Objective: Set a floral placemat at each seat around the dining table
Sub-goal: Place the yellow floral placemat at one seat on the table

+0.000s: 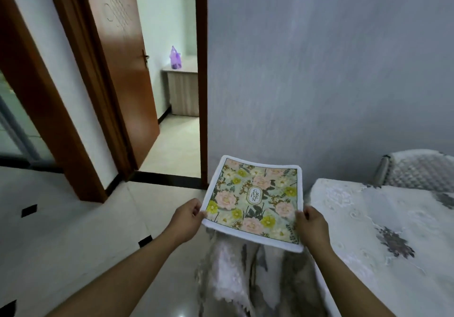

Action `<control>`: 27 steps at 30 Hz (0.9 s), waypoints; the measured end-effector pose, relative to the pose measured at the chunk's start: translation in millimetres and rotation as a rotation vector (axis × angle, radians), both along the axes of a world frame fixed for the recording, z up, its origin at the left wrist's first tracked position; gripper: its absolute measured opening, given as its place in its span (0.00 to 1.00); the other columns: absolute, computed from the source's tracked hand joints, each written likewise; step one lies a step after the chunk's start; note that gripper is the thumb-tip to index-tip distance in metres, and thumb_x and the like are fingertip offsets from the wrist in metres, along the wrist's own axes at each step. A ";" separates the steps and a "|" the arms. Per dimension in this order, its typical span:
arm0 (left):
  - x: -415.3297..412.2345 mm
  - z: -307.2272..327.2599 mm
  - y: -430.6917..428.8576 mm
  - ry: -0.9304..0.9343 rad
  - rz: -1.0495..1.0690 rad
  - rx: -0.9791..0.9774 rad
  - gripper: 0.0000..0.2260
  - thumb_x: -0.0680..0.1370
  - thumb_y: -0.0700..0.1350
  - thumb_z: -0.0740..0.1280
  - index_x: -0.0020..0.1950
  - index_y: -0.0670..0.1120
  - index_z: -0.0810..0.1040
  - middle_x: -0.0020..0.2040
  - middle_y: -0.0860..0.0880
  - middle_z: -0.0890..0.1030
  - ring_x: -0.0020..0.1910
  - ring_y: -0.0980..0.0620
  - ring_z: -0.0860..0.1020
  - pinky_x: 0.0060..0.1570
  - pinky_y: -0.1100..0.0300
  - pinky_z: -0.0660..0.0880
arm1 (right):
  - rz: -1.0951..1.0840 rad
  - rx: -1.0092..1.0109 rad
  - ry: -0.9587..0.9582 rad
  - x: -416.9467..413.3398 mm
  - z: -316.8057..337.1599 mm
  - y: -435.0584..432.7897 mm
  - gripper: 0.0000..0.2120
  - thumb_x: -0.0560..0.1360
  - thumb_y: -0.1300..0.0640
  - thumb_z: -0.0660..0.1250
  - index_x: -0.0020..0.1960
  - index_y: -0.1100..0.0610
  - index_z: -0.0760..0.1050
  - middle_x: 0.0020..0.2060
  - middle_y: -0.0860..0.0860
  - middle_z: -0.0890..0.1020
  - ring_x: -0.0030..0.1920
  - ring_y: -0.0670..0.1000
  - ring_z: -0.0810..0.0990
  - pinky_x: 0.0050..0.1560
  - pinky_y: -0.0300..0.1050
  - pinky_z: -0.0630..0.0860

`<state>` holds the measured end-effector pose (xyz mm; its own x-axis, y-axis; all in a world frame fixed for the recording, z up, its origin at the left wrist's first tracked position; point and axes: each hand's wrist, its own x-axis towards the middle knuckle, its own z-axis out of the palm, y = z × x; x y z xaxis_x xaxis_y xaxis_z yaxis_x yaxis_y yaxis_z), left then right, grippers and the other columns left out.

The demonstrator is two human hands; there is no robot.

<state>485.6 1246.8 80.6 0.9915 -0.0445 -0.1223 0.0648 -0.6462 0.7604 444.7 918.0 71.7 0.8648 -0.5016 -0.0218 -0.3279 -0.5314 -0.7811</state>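
Note:
A square floral placemat (255, 201) with a white border, pink and yellow flowers and a small oval label in its middle is held flat in the air, just left of the dining table's (383, 230) end. My left hand (189, 216) grips its near left corner. My right hand (310, 223) grips its near right edge. The table is covered by a white lace cloth with grey flower patches, which hangs down below the placemat.
A chair back (417, 169) with a quilted white cover stands at the table's far side against the grey wall. An open brown door (122, 71) leads to another room with a cabinet and a purple bag (175, 57). Pale tiled floor lies to the left.

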 end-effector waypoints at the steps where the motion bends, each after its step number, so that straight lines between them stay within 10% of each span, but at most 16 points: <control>1: 25.3 -4.5 4.6 -0.006 -0.046 -0.006 0.06 0.79 0.47 0.66 0.42 0.49 0.74 0.41 0.51 0.80 0.40 0.53 0.77 0.35 0.60 0.71 | -0.038 0.012 -0.007 9.8 -1.3 7.1 0.10 0.79 0.55 0.61 0.40 0.56 0.73 0.34 0.51 0.79 0.37 0.54 0.79 0.32 0.42 0.69; 11: 210.5 -3.2 -51.3 0.004 -0.593 0.054 0.06 0.79 0.49 0.66 0.44 0.49 0.76 0.41 0.53 0.80 0.40 0.53 0.78 0.36 0.59 0.72 | -0.596 0.103 0.006 9.3 -9.5 37.8 0.16 0.79 0.55 0.62 0.36 0.61 0.67 0.31 0.58 0.75 0.32 0.55 0.74 0.31 0.46 0.64; 27: 263.3 -66.9 -379.2 -0.010 -1.246 0.099 0.06 0.78 0.44 0.67 0.42 0.47 0.75 0.38 0.47 0.79 0.35 0.46 0.77 0.36 0.53 0.75 | -1.205 0.160 0.057 -35.2 -102.9 -93.4 0.17 0.78 0.53 0.64 0.33 0.57 0.66 0.28 0.54 0.73 0.31 0.54 0.72 0.33 0.48 0.66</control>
<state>748.8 867.6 13.7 0.2825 -0.9438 -0.1716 -0.6371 -0.3184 0.7019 409.5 824.6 -31.2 -0.1579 -0.9709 -0.1800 -0.5806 0.2387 -0.7784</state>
